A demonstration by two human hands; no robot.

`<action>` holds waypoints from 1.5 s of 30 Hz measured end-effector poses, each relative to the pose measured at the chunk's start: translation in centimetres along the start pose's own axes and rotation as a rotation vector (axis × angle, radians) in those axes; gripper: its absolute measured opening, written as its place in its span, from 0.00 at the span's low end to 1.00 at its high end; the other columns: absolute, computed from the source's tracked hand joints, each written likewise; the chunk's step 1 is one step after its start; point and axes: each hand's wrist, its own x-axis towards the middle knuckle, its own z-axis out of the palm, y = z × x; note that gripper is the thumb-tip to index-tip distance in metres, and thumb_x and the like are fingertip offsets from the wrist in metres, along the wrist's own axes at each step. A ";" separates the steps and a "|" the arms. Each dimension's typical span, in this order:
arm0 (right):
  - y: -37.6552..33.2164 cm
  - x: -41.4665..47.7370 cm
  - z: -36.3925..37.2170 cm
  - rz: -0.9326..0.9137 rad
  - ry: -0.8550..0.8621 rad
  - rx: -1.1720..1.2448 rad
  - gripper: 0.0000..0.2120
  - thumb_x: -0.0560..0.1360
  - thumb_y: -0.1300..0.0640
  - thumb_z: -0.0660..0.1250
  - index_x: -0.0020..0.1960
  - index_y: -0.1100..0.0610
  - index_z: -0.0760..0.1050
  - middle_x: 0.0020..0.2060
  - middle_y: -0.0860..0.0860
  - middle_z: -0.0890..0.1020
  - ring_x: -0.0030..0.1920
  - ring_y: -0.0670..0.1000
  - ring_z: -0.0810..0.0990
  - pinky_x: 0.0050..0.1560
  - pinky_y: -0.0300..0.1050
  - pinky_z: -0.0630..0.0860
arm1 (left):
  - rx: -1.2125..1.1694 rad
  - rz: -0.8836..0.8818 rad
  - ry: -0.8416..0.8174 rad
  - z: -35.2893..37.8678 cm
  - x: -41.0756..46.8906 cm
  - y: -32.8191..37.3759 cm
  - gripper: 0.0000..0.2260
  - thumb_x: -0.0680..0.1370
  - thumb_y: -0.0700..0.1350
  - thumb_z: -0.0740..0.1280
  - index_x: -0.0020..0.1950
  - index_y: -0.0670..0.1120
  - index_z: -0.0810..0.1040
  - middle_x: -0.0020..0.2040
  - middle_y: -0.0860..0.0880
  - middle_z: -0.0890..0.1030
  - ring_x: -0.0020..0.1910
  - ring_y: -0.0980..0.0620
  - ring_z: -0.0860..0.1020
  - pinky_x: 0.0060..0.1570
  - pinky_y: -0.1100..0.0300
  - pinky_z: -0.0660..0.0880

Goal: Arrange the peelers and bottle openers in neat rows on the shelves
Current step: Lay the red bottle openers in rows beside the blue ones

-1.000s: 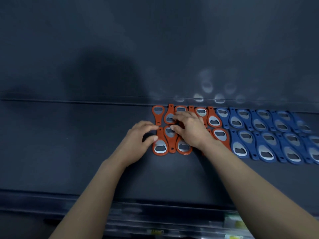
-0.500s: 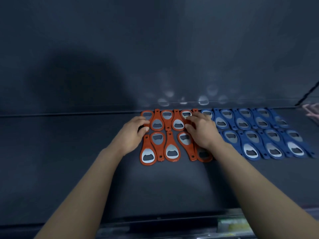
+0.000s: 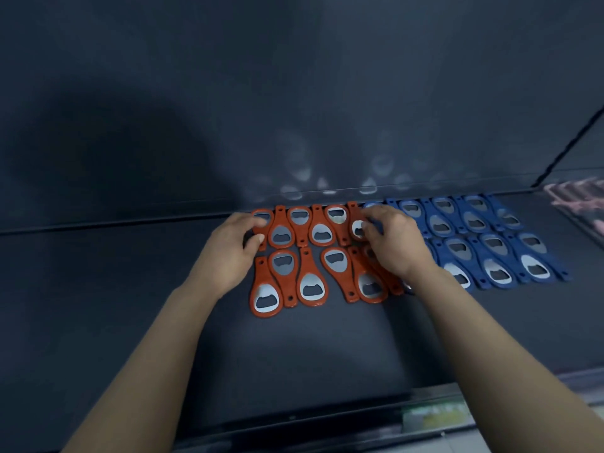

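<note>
- Pinching the back row's ends: the left hand (image 3: 228,250) grips the leftmost orange opener (image 3: 264,219), the right hand (image 3: 397,243) the rightmost orange opener (image 3: 353,210).
- The right hand hides part of the front row.
- Orange bottle openers (image 3: 310,286): eleven clear, a twelfth half-covered.
- Blue bottle openers (image 3: 496,273) lie beside them on the shelf (image 3: 130,305), count unclear.

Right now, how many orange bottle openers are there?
12 orange plastic bottle openers: six in the back row, six in the front row. The left hand and right hand cover parts of some, so another may be hidden.
</note>
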 end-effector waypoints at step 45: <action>5.6 -9.5 -4.2 0.268 0.118 -0.178 0.13 0.75 0.60 0.66 0.59 0.60 0.78 0.59 0.54 0.79 0.59 0.58 0.72 0.60 0.49 0.68 | 0.191 0.528 -0.181 8.5 -4.8 10.1 0.13 0.77 0.49 0.64 0.61 0.48 0.77 0.57 0.53 0.76 0.60 0.53 0.70 0.66 0.61 0.52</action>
